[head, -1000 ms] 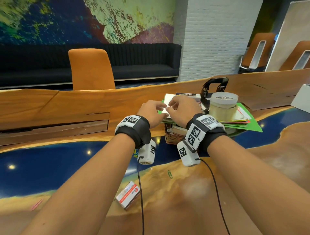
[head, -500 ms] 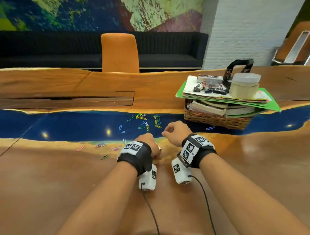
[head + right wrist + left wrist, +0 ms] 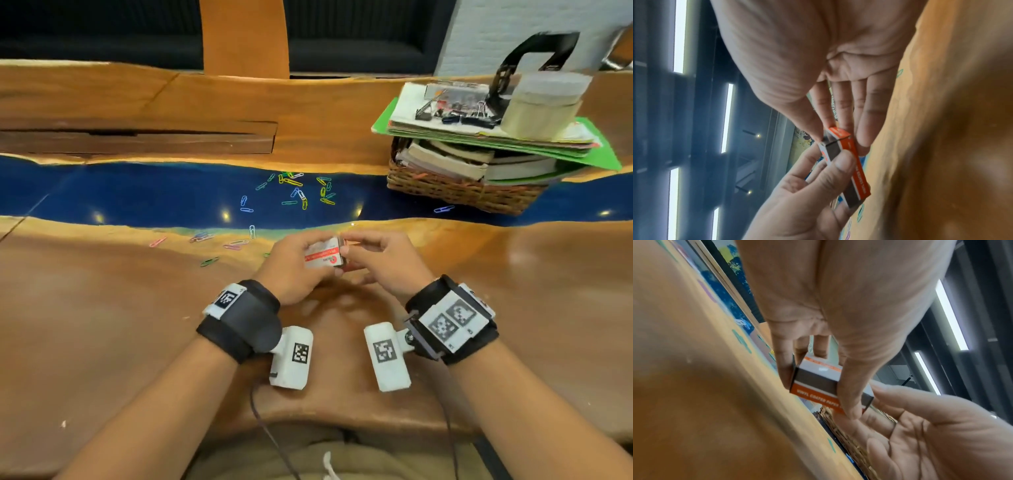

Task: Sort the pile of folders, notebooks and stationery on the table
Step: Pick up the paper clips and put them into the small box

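A small white and orange paper-clip box (image 3: pixel 323 255) is held just above the wooden table (image 3: pixel 102 325), near its front middle. My left hand (image 3: pixel 294 270) grips the box (image 3: pixel 830 386) across its long sides, thumb on one side and fingers on the other. My right hand (image 3: pixel 380 263) pinches the box's right end (image 3: pixel 838 142) between thumb and fingertips. Several coloured paper clips (image 3: pixel 298 192) lie scattered on the blue resin strip beyond my hands. What is inside the box is hidden.
A wicker basket (image 3: pixel 462 192) at the back right holds books, with a green folder (image 3: pixel 599 150), papers, binder clips (image 3: pixel 459 114), a tape roll (image 3: pixel 544 109) and a black hole punch (image 3: pixel 534 51) stacked on top. An orange chair (image 3: pixel 245 37) stands behind the table.
Both hands came back from the pile on the basket, dropped to the table near me and picked up the paper-clip box. The view has tilted downward.
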Demonstrator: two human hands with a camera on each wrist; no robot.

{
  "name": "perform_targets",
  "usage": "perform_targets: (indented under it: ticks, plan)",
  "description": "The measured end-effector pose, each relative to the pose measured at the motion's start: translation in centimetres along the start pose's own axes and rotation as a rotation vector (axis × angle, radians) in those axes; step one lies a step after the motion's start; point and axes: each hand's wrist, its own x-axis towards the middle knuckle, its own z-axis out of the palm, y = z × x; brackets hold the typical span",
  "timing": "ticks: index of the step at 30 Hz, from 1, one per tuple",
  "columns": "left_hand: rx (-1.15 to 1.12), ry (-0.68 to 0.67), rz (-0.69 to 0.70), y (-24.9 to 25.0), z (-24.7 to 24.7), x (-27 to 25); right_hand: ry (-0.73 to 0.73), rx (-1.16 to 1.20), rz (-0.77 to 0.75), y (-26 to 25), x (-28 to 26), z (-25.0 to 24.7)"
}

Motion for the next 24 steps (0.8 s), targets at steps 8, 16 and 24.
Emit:
perform_targets:
  ticks: [8, 16, 24]
  plan:
    - [0.130, -0.018, 0.070, -0.4, 1.7, 0.6, 0.063, 0.020, 0.086, 1.9, 0.0, -0.5]
    - [0.065, 0.001, 0.099, -0.8, 1.1, 1.7, 0.077, -0.044, 0.061, 1.3, 2.0, -0.1]
    - [0.029, 0.094, 0.115, 1.1, -1.0, 8.1, 0.066, -0.086, -0.063, -3.3, 8.1, -1.5]
